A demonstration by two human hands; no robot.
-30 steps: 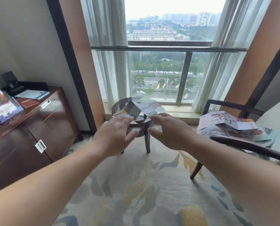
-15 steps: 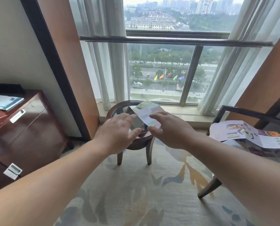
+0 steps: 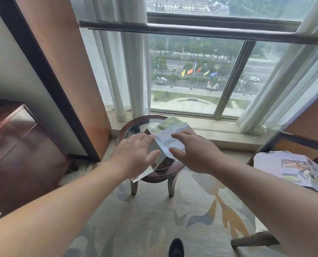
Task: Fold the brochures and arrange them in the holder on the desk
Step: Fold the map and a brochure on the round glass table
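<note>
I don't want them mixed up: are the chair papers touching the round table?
Apart. Head view shows carpet between the round table and the papers on the chair.

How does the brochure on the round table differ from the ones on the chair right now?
The table brochure, on the round table, is partly folded with panels bent up; the chair brochures lie spread open on the chair. The table brochure has the left hand and right hand on it; the chair brochures are untouched. Both are printed paper with photos.
</note>
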